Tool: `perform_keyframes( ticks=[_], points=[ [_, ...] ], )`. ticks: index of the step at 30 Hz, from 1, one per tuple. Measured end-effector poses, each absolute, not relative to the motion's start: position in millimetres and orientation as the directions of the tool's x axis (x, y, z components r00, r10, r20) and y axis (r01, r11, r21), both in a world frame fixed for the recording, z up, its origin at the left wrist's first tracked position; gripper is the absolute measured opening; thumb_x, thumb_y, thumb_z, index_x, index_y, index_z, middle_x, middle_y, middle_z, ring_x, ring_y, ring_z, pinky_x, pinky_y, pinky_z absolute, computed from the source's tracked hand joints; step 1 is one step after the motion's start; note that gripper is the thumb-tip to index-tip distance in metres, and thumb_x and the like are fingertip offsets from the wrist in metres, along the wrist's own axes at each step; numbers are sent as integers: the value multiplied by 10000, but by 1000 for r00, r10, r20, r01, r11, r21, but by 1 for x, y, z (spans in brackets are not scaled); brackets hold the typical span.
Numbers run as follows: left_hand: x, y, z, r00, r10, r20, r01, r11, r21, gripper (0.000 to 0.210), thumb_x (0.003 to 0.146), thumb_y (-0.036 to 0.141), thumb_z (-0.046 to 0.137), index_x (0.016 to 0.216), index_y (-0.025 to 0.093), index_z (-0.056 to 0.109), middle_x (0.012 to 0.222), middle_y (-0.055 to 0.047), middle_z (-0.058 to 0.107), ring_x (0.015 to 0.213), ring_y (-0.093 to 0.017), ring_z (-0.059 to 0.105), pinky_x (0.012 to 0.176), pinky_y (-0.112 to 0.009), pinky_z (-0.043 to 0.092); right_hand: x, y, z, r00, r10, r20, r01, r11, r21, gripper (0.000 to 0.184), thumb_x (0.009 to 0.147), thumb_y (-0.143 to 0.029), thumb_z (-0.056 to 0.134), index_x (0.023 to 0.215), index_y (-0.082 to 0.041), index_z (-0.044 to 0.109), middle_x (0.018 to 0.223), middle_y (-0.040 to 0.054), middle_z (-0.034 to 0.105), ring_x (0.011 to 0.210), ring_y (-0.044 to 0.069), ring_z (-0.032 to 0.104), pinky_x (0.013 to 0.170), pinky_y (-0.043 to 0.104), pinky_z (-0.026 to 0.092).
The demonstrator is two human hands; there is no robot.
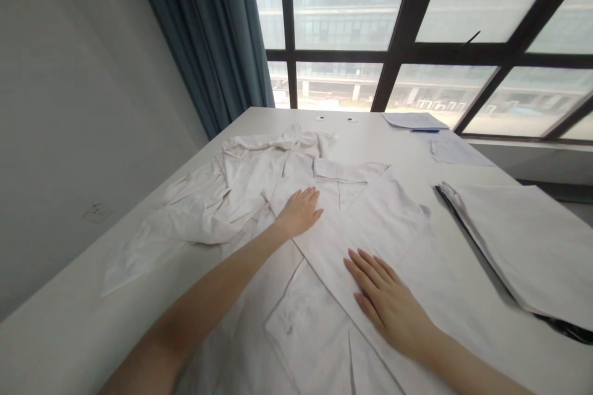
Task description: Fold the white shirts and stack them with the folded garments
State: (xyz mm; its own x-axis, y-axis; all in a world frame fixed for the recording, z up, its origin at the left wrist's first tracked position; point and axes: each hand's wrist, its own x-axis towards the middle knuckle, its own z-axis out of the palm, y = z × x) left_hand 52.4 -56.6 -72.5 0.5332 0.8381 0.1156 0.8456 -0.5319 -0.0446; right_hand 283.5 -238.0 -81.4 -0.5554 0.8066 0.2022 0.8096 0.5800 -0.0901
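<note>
A white collared garment point(370, 222), which looks like a coat or shirt, lies spread on the white table, its collar toward the window. My left hand point(300, 211) rests flat on its upper left part, just below the collar, fingers stretched out. Lower and to the right, my right hand point(382, 296) lies palm down on the cloth with its fingers extended. Neither hand grips the fabric. A crumpled white garment point(250, 173) lies at the left, meeting the edge of the spread one. The spread garment's lower end runs out of view at the bottom.
At the right lies a folded white cloth point(532, 241) with a black edge under it. Papers point(412, 120) and a blue pen point(425, 131) lie at the table's far right. A blue curtain point(213, 31) and a wall socket point(97, 213) are on the left, beyond the table point(60, 321).
</note>
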Motion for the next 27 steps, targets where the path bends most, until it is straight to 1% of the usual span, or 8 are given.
perform_keyframes(
  ticks=[2, 5, 13, 17, 19, 22, 24, 27],
  points=[
    [63, -57, -78, 558, 826, 83, 829, -559, -5, 634, 995, 479, 300, 1488, 81, 321, 1569, -149, 294, 1462, -245, 256, 1173, -451, 232, 283, -238, -81, -555, 809, 191, 810, 579, -97, 599, 998, -327, 387, 1554, -246, 180, 1573, 48, 295, 1447, 215, 283, 1146, 447, 333],
    [58, -46, -83, 499, 862, 86, 866, -500, -6, 699, 980, 563, 280, 1507, 105, 292, 1588, -147, 235, 1476, -280, 207, 1168, -507, 214, 283, -238, -79, -548, 818, 174, 816, 568, -101, 606, 1000, -347, 378, 1557, -261, 155, 1575, 40, 283, 1448, 224, 281, 1144, 463, 333],
    [14, -8, -83, 405, 906, 121, 914, -403, -38, 718, 980, 553, 277, 1496, 55, 308, 1566, -176, 284, 1468, -277, 233, 1187, -415, 188, 287, -245, -80, -536, 830, 157, 831, 551, -78, 611, 999, -382, 377, 1557, -271, 155, 1581, 30, 259, 1451, 241, 271, 1133, 486, 345],
    [15, -6, -87, 399, 910, 118, 917, -397, -40, 724, 981, 557, 257, 1500, 54, 298, 1575, -168, 265, 1476, -272, 210, 1188, -412, 180, 293, -250, -75, -541, 828, 147, 824, 557, -103, 590, 987, -393, 407, 1537, -237, 262, 1557, 52, 326, 1426, 248, 331, 1120, 477, 370],
    [15, -7, -88, 396, 912, 107, 918, -394, -38, 727, 983, 554, 251, 1503, 48, 288, 1579, -168, 253, 1479, -272, 198, 1189, -418, 177, 294, -245, -66, -538, 834, 122, 821, 551, -148, 504, 986, -387, 416, 1468, -238, 418, 1500, 56, 440, 1365, 248, 432, 1094, 476, 403],
    [15, -7, -88, 395, 913, 101, 919, -393, -39, 725, 984, 550, 251, 1506, 48, 281, 1581, -165, 247, 1479, -269, 196, 1190, -421, 178, 288, -221, -51, -514, 851, 108, 816, 524, -243, 357, 997, -295, 381, 1236, -244, 642, 1328, 56, 624, 1216, 221, 578, 1042, 451, 458],
    [14, -7, -87, 398, 912, 97, 918, -396, -40, 727, 984, 548, 251, 1505, 41, 280, 1580, -167, 249, 1478, -269, 200, 1188, -422, 182, 276, -199, -45, -521, 840, 149, 790, 541, -287, 355, 984, -235, 378, 1206, -226, 655, 1288, 73, 649, 1205, 217, 582, 1034, 437, 464],
    [15, -8, -87, 404, 909, 101, 915, -401, -44, 722, 986, 540, 251, 1501, 35, 286, 1576, -168, 260, 1476, -268, 207, 1185, -423, 186, 250, -169, -48, -545, 818, 185, 771, 575, -274, 414, 952, -228, 426, 1339, -161, 558, 1409, 112, 549, 1340, 250, 457, 1092, 452, 403]
  ],
)
